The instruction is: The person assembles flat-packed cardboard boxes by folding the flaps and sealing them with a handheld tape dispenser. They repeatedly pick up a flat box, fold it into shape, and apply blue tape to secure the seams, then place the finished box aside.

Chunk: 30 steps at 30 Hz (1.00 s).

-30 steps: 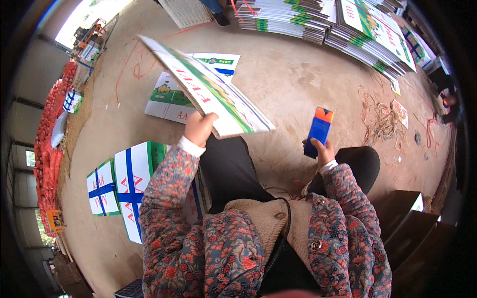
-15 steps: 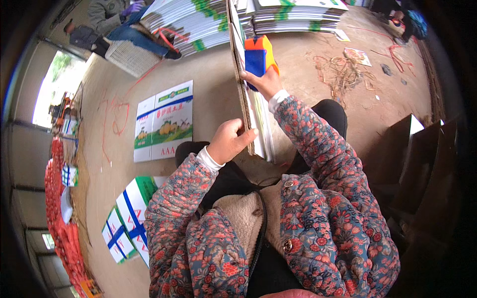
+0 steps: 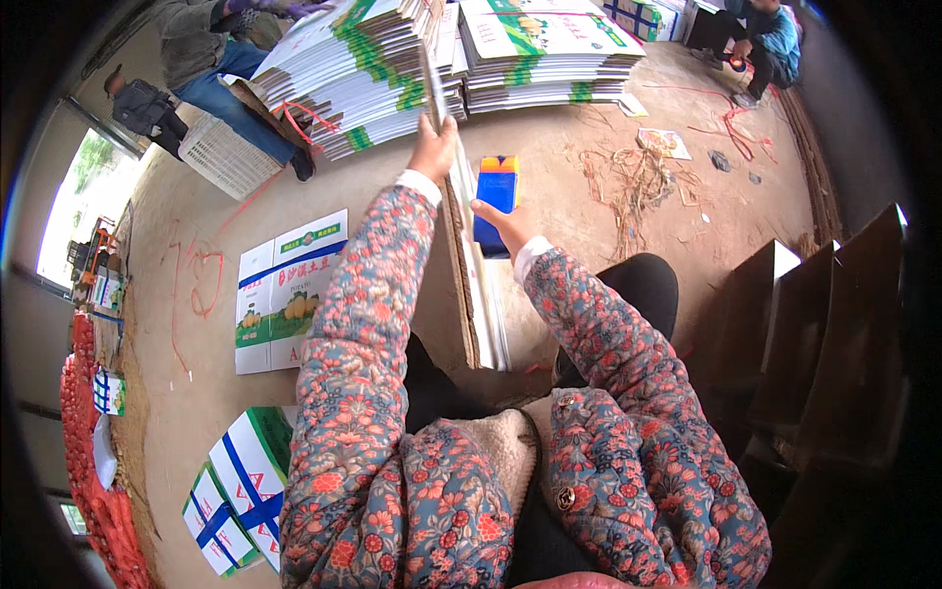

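Note:
A flattened cardboard carton point(image 3: 478, 314) stands on edge in front of me, between my knees, so that I see it nearly edge-on. My left hand point(image 3: 434, 149) has reached to its far upper part, with the fingers closed round the edge. In my right hand point(image 3: 504, 226) is a blue-and-orange tape dispenser point(image 3: 497, 187), held upright along the carton's right side. The fingers behind the dispenser are mostly hidden. To the left, a flat white-and-green carton point(image 3: 285, 294) with a strip of blue tape lies on the floor.
Tall stacks of flat cartons point(image 3: 549, 79) stand ahead. More blue-taped cartons point(image 3: 245, 491) lie at lower left, and brown cardboard sheets point(image 3: 785, 344) lean at right. Loose twine point(image 3: 633, 187) is on the floor. People sit far left, near a white crate point(image 3: 231, 157), and far right point(image 3: 760, 49).
My left hand has moved from the carton's near edge forward to its far part. My right hand and the dispenser have come down and closer. The view has shifted slightly.

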{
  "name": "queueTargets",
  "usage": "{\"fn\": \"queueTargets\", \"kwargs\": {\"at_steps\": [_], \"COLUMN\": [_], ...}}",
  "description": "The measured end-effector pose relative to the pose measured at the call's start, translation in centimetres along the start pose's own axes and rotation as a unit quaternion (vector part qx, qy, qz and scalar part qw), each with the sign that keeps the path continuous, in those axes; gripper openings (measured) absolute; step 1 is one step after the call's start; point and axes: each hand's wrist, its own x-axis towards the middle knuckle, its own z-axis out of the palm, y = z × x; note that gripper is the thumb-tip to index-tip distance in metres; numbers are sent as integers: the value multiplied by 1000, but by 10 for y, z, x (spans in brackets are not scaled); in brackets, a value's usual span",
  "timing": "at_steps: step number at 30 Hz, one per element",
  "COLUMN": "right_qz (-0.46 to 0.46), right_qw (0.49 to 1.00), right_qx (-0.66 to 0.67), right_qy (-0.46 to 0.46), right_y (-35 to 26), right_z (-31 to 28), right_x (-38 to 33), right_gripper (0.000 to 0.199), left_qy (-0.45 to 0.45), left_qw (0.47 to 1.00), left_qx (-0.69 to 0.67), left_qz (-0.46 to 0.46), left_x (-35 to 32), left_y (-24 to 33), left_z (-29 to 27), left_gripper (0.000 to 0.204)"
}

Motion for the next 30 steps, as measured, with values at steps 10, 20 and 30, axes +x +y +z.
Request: {"fn": "queueTargets", "kwargs": {"at_steps": [10,20,30], "right_qz": [-189,-116,-136], "right_qw": [964,933,874], "right_qx": [-176,-330,-399], "right_qy": [-64,79,242], "right_y": [-61,-74,-143], "right_z": [-18,-21,-111], "right_x": [47,39,82], "right_gripper": [43,54,43], "left_qy": [-80,-97,-172], "left_qw": [974,943,966], "left_qx": [-173,305,181], "left_qz": [-123,-93,-69], "left_x": [-5,29,-219], "left_y": [29,22,121], "left_z": [41,-36,-185], "left_gripper": [38,35,41]}}
